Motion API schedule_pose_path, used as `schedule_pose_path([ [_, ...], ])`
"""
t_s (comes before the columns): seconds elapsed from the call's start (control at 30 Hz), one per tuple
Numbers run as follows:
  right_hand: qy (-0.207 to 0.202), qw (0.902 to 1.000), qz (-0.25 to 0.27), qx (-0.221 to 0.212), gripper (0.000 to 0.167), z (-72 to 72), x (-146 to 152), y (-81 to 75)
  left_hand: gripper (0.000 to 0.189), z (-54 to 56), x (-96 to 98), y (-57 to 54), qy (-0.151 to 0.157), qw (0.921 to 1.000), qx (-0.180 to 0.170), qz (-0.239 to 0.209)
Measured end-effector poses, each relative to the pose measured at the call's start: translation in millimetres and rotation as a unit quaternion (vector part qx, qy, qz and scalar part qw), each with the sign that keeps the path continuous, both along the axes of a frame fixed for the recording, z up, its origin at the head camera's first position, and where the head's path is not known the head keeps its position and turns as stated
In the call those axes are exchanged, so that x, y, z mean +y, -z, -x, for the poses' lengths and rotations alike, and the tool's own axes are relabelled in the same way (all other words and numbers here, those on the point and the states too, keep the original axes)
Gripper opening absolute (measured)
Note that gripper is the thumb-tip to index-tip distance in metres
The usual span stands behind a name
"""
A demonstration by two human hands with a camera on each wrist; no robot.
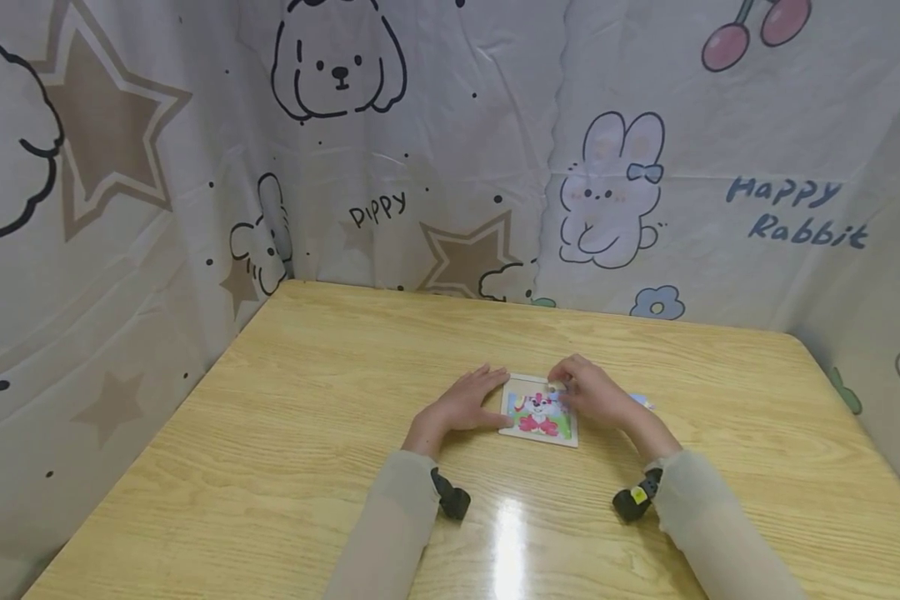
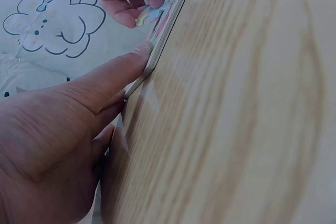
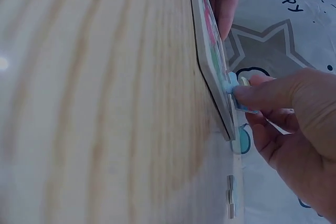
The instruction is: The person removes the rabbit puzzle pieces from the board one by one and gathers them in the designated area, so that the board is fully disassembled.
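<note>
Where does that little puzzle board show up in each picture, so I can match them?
Head: puzzle board just right of and below centre.
Left wrist: puzzle board at the upper middle, nearly edge-on.
Right wrist: puzzle board slants from the top middle to below and right of centre.
Shared landmark: the right hand, pinching a puzzle piece.

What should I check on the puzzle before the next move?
1. Left hand touching the puzzle board: ok, at its left side.
2. Right hand holding a piece: ok, pinched between thumb and fingers.
3. That piece lying flat in the board: not ok, it's tilted in the fingers.
4. That piece matching its gap: cannot tell, fingers hide it.
5. Everything in the board: not ok, something blue lies right of it.
</note>
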State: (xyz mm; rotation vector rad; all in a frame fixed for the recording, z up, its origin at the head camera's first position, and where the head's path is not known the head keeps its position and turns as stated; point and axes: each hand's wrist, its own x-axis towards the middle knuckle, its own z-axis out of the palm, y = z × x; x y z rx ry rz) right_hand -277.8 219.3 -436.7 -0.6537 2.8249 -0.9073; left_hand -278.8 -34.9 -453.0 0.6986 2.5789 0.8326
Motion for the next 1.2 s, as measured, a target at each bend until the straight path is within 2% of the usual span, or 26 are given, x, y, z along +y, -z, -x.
schedule_pose_path([
  [0.23, 0.002, 0.9997, 0.025, 0.006, 0.025, -0.9, 3.3, 0.4, 0.079, 1.0, 0.9, 1.5, 0.002, 1.0, 0.003, 0.004],
  [0.5, 0.041, 0.9969, 0.063, -0.023, 0.019, -1.1, 8.8, 1.2, 0.079, 0.1, 0.8, 0.5, 0.008, 0.9999, 0.011, 0.004],
  [0.7, 0.062, 0.9945, 0.08, -0.025, 0.019, -3.8, 15.5, 1.1, 0.079, -0.1, 1.2, 0.6, 0.005, 0.9999, 0.013, 0.0],
  [1.2, 0.097, 0.9932, 0.064, -0.007, 0.02, -15.7, 48.3, 1.7, 0.08, -1.7, 1.6, -0.8, -0.005, 1.0, 0.007, -0.004],
])
